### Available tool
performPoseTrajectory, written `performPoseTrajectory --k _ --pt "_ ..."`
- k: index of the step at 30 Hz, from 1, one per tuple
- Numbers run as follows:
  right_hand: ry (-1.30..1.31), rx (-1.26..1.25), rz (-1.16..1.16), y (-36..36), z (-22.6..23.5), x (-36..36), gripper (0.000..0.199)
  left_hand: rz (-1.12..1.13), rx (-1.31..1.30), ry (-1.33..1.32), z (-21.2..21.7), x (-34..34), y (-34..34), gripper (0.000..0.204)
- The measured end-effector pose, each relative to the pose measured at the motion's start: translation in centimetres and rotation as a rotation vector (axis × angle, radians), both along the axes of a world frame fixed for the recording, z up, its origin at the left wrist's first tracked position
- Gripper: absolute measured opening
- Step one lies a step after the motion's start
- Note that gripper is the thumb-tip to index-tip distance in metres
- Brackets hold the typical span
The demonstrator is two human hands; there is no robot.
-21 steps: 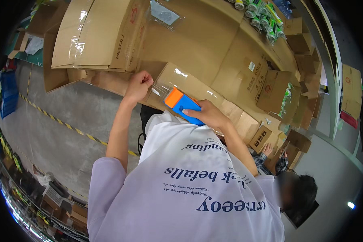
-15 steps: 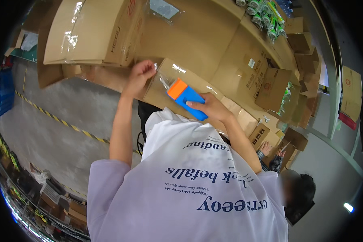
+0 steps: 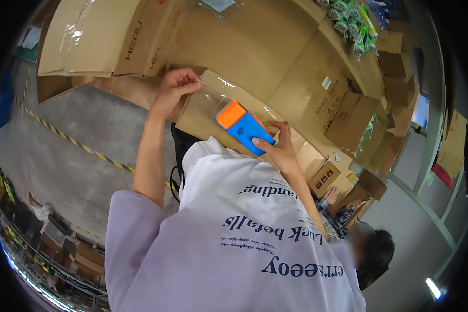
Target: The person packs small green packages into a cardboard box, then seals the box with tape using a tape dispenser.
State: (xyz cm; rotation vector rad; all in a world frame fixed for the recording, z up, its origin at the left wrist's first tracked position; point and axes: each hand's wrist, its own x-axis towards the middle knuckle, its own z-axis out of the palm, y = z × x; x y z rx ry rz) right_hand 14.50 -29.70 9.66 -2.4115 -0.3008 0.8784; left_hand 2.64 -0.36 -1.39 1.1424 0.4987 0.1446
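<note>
One left hand (image 3: 178, 91), nearly closed, is pinching thin clear plastic tape (image 3: 213, 98), likely clingy; right hand (image 3: 281, 151), half-curled, is gripping a boxy blue-and-orange plastic dispenser (image 3: 244, 127) over a brown cardboard box (image 3: 200, 118). Dispenser is looking stiff, fairly light; blue end is offering best hold.

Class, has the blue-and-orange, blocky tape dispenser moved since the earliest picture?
Yes: the tape dispenser has shifted rightward, farther from the left edge of the brown cardboard carton nearest the person.
</note>
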Motion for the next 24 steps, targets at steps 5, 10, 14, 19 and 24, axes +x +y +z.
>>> performPoseTrajectory --k 5,10,14,19,24 --pt "0.328 0.165 -0.189 -1.0 -1.4 -0.2 0.092 0.044 -0.064 -0.229 -2.4 2.8 0.3 0.007" --pt "0.338 0.192 -0.145 -2.0 -2.4 -0.1 0.075 0.078 -0.078 -0.472 -3.1 5.4 -0.1 0.005" --pt "0.246 0.243 -0.131 -1.2 -2.0 -0.8 0.058 0.156 -0.123 -0.557 -3.7 5.5 -0.9 0.006" --pt "0.323 0.193 -0.114 -0.7 -1.1 -0.3 0.059 0.215 -0.118 -0.471 -4.0 4.7 -1.6 0.007" --pt "-0.097 -0.112 0.166 0.2 0.8 0.3 0.055 0.112 -0.152 -0.196 0.3 3.0 0.4 0.006"
